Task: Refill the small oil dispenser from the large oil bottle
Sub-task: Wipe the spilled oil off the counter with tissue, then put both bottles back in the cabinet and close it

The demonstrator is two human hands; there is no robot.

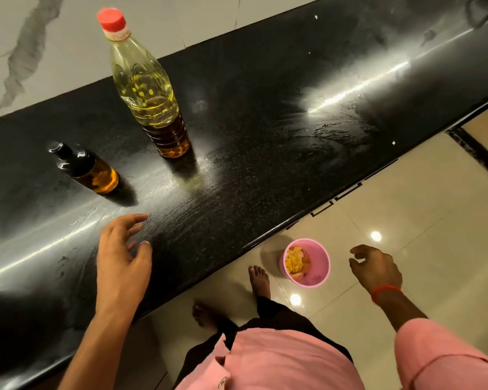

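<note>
Where the head view looks down, a long black counter (265, 114) with a polished, speckled top runs slantwise across the picture, streaked with bright glare from lights overhead. Behind it rises a pale marble wall (54, 38) with grey veining. Below the counter's front edge lies a glossy cream tiled floor (406, 220), which mirrors small round lights and carries a dark inlaid strip near the right edge.

On the counter stands the large oil bottle (150, 88), upright, clear plastic with a red cap (112, 20), holding oil in its lower part. To its left, apart from it and nearer the front edge, stands the small oil dispenser (86, 168), a dark bottle with a black top and amber oil showing low in it. Both are capped.

The left hand (123, 254) hangs over the counter in front of the dispenser, fingers spread and relaxed, gripping nothing and clear of both bottles. The right hand (375, 267), with a red thread at the wrist, hangs over the floor, fingers loosely curled and holding nothing.

On the floor just beside the counter's edge sits a pink bucket (321, 274) with yellowish scraps inside. Two bare feet stand next to it, and pink sleeves and a pink shirt fill the bottom of the view.
</note>
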